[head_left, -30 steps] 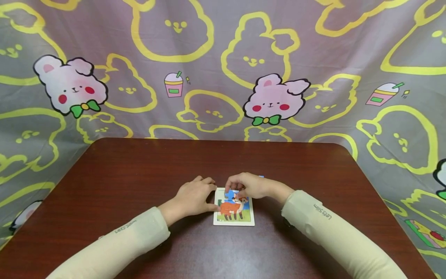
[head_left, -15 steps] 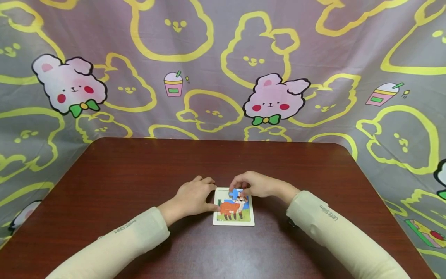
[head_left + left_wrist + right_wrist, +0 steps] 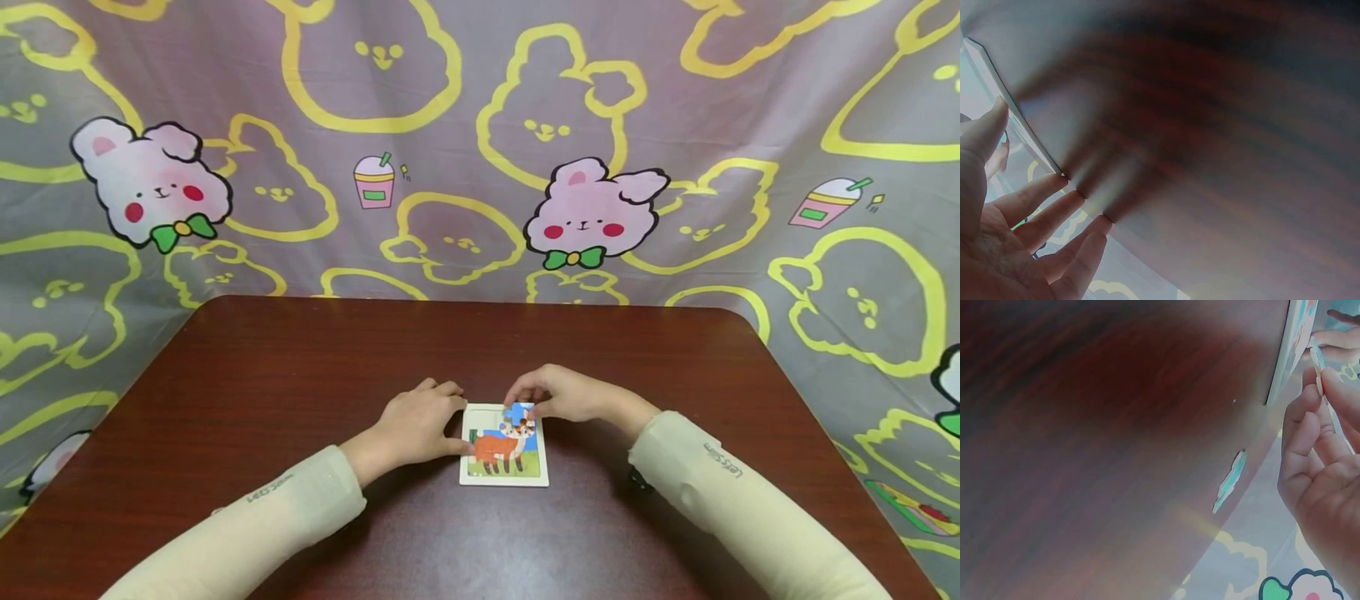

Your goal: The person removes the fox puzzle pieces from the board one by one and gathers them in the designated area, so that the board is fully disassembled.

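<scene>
Shifted rightward since before, a blue puzzle piece (image 3: pixel 520 411) is pinched by right hand (image 3: pixel 558 395) fingers over the puzzle board (image 3: pixel 504 446), steadied by the flat left hand (image 3: pixel 416 429); seating needs careful alignment.

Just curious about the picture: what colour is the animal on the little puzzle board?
Orange, standing on green grass under a blue sky; the puzzle board shows best in the head view.

left hand (image 3: pixel 416 425): flat, fingers straight | right hand (image 3: pixel 558 396): fingers curled, pinching
</scene>
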A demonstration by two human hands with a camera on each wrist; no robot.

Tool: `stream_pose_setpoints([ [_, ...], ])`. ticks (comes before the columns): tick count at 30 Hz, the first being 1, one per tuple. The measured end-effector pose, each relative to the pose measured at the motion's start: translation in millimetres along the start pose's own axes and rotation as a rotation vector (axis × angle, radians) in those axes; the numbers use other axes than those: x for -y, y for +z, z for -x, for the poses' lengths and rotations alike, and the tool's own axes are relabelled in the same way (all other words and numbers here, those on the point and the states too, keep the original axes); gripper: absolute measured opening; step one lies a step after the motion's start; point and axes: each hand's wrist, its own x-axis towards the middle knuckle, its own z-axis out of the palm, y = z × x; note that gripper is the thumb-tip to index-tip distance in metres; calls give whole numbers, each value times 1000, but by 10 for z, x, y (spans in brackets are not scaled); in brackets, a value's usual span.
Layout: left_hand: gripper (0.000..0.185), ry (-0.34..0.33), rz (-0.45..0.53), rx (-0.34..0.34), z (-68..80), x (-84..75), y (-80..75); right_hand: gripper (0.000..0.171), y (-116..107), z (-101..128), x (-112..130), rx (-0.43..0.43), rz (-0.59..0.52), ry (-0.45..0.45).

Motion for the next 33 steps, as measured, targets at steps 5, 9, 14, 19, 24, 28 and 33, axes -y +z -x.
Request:
stream_pose_setpoints([
  [5,69,4,5,0,4,1,-1,25,-23,46,-41,-14,12,5],
  [9,69,9,3,-4,12,1,-7,25,-46,91,-81,-27,6,25],
  [14,69,12,3,-5,14,2,-7,26,-90,159,-125,-40,-12,48],
  [19,69,12,4,-3,19,2,-6,27,-147,238,-175,-64,-11,28],
  [24,70,13,6,-7,15,6,5,28,-209,327,-243,-88,-42,45],
  [28,70,11,9,-5,19,6,6,29,-272,409,-312,-111,-81,49],
  [33,70,13,2,-7,16,9,0,30,-354,489,-398,-144,-90,64],
])
